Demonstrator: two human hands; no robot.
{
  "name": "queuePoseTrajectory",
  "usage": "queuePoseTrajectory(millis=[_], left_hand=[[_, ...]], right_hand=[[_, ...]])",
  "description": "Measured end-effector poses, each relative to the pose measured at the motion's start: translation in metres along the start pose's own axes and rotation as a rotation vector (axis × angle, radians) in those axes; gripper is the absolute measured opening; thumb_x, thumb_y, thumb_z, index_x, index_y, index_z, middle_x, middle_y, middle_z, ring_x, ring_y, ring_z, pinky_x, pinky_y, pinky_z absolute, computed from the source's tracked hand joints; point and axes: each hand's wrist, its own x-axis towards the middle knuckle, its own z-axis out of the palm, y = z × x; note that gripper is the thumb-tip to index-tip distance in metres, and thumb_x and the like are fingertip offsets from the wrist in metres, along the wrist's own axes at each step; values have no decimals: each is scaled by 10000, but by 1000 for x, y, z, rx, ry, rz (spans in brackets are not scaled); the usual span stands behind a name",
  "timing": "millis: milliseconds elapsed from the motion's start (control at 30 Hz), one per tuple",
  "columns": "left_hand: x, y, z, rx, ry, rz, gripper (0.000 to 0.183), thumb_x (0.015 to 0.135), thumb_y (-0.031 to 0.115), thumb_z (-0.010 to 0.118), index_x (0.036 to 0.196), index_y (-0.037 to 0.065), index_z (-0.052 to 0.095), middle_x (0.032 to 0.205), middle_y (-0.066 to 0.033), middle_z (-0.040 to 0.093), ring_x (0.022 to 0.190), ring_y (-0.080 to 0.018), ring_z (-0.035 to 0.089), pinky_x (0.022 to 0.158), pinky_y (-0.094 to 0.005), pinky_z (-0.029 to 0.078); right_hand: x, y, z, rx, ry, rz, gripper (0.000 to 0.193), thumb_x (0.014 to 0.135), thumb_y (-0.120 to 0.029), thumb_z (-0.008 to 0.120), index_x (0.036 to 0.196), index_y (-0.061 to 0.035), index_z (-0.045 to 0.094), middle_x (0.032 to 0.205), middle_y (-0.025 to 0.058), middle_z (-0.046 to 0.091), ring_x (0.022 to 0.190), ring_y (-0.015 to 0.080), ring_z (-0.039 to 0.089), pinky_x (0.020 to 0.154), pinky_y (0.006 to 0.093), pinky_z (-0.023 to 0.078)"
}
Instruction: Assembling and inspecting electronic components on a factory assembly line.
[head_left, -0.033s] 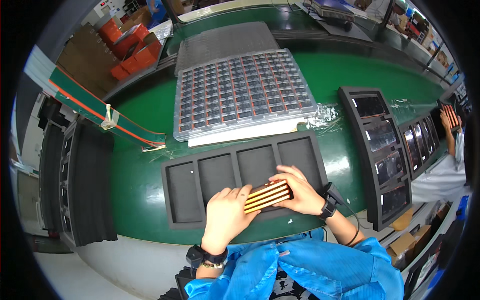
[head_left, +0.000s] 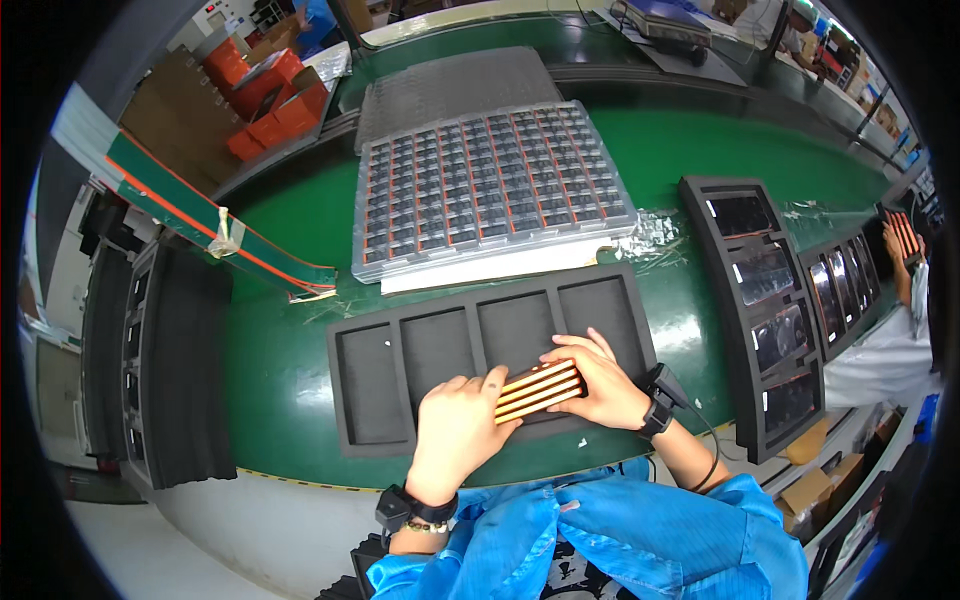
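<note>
Between my two hands is a stack of phones [head_left: 540, 391], flat slabs with bright orange edges lying one on another. My left hand [head_left: 458, 425] is closed on its left end, thumb below and fingers above. At the other end, my right hand [head_left: 601, 388] wraps the stack, with some fingers raised along the far side. The stack is held tilted above a black foam tray [head_left: 436, 348] with wide rectangular pockets, and the hands hide part of its near rim. No phone shows in the visible pockets.
Behind the foam tray, a clear plastic tray [head_left: 490, 180] holds rows of small dark parts. Foam trays with dark-screened phones [head_left: 745, 330] stand to the right; black trays [head_left: 185, 370] are stacked left. A green strip post [head_left: 220, 236] rises at left. A co-worker's hand [head_left: 893, 245] holds similar phones.
The whole view has shifted very slightly. Both my hands keep the same hold on the stack of phones.
</note>
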Motion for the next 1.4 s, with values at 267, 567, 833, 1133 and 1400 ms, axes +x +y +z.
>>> queuePoseTrajectory(millis=[267,567,833,1133,1400], left_hand=[[-10,-50,-2,-518,-13,-215,580,719,315,931,1127,5,659,853,-146,743,778,-239,754,708,-338,563],[-28,-16,61,-1415,491,-518,352,1054,265,594,1291,5,584,1176,-69,675,1054,-138,640,915,-290,515],[-27,-24,77,-1488,481,-587,265,1104,220,504,1255,23,596,1045,-17,651,939,-64,589,822,-243,501],[-43,-59,41,-832,664,-631,239,1013,208,647,969,0,539,701,-77,578,653,-103,494,587,-321,449],[-30,-42,58,-744,611,-673,280,1086,278,510,1103,12,594,703,-127,602,629,-180,578,599,-376,470]], right_hand=[[26,-47,2,343,309,37,806,821,-161,832,1512,-71,428,1422,147,590,1307,290,567,1158,511,379],[36,-79,81,1109,272,276,557,1045,-118,611,1515,25,349,1405,124,567,1305,174,530,1105,322,423],[37,-65,71,1203,396,421,321,1081,-151,554,1348,17,498,1231,81,649,1108,128,608,990,292,479],[26,-19,48,781,605,387,369,1064,-107,541,1403,7,452,1269,108,620,1164,171,572,1039,323,431],[20,-20,71,654,441,314,425,1029,-2,506,1423,24,349,1317,161,569,1237,209,554,1087,349,409]])
